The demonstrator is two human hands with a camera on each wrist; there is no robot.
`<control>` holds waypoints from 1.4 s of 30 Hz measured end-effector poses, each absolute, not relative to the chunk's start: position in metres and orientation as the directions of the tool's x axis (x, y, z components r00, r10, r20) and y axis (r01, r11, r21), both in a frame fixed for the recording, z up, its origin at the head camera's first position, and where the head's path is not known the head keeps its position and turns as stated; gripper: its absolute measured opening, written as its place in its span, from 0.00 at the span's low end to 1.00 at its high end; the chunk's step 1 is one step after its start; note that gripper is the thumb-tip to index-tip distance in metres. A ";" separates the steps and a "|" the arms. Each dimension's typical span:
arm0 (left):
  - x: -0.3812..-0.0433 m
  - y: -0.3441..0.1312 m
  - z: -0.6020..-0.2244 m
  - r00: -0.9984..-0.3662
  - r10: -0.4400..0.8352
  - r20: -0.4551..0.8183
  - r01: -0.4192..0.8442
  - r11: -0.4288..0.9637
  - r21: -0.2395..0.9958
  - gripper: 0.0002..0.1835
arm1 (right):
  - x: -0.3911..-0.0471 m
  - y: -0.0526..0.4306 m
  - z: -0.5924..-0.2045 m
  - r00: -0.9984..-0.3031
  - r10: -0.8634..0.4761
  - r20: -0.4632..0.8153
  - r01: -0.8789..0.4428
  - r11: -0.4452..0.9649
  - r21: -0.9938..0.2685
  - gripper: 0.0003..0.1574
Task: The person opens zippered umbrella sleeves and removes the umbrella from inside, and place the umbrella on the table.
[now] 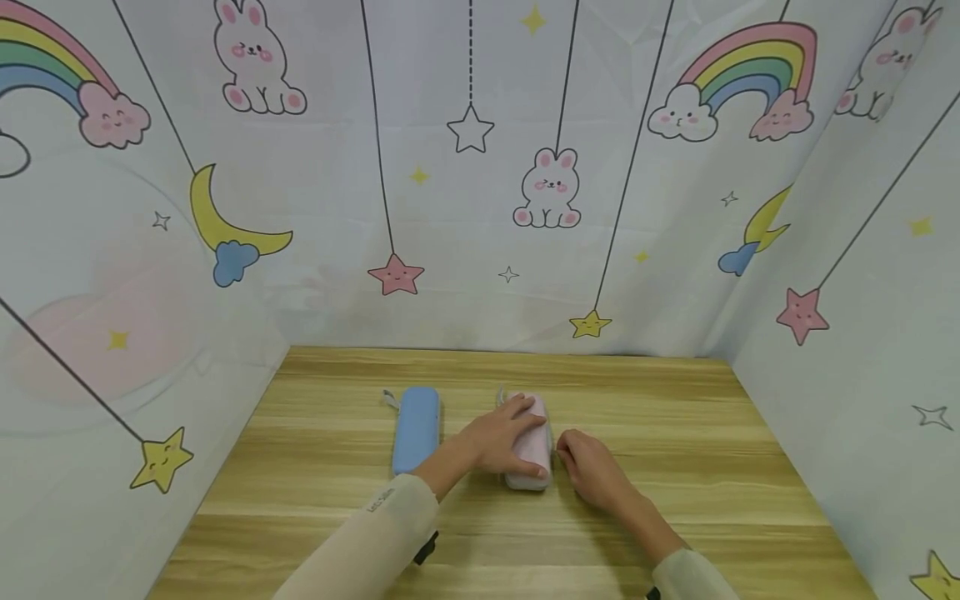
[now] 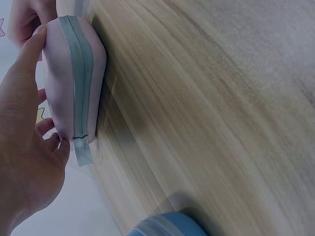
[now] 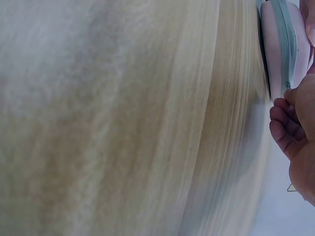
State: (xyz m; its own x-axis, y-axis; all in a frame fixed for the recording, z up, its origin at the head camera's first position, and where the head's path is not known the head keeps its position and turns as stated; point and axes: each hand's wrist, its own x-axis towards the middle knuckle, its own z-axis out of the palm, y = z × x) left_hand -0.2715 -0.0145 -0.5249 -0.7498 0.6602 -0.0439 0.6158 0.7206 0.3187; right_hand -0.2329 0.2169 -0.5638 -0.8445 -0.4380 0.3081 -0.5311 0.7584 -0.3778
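Nearest you are your two pale sleeves, the left sleeve (image 1: 360,537) reaching in past a small dark object (image 1: 426,548) at its underside, the right sleeve (image 1: 690,575) at the bottom edge. Your right hand (image 1: 588,471) is just to the right of the pink case, its fingers curled; from the right wrist you can see thumb and finger pinching at the zip pull (image 3: 288,87), which their tips partly cover. Your left hand (image 1: 497,442) spans the case from the other side and grips it, thumb toward its near end and fingers toward its far end.

The pink case (image 1: 534,450) lies on the table, near the middle, long side running away from you. A grey-green zip band (image 2: 84,73) runs along its side, with a fabric tab (image 2: 83,154) at the far end. To its left, apart from it, lies a blue case (image 1: 417,429) with a grey loop (image 1: 391,399) at its far end; your left forearm passes in front of its near corner.

Under everything is the wood-grain table (image 1: 675,417). Beyond it hangs a white curtain (image 1: 480,321) printed with a pink star (image 1: 396,275), a rabbit (image 1: 550,196) and a rainbow (image 1: 742,54).
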 end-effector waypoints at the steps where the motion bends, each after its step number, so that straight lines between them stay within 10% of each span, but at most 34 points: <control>1: -0.271 -0.015 -0.525 -0.750 0.660 -0.044 0.616 0.720 0.320 0.51 | -0.233 0.217 -0.564 -0.844 -0.438 0.309 -0.531 0.759 -0.376 0.08; 42: -0.272 -0.013 -0.528 -0.756 0.652 -0.061 0.603 0.730 0.323 0.51 | -0.226 0.220 -0.570 -0.788 -0.478 0.388 -0.601 0.734 -0.317 0.08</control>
State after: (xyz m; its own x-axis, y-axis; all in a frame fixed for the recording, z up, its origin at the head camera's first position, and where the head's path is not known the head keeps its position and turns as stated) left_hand -0.2723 -0.0131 -0.5277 -0.7560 0.6517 -0.0612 0.6029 0.7297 0.3227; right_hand -0.2258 0.2197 -0.5697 -0.7880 -0.4782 0.3879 -0.6011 0.7337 -0.3167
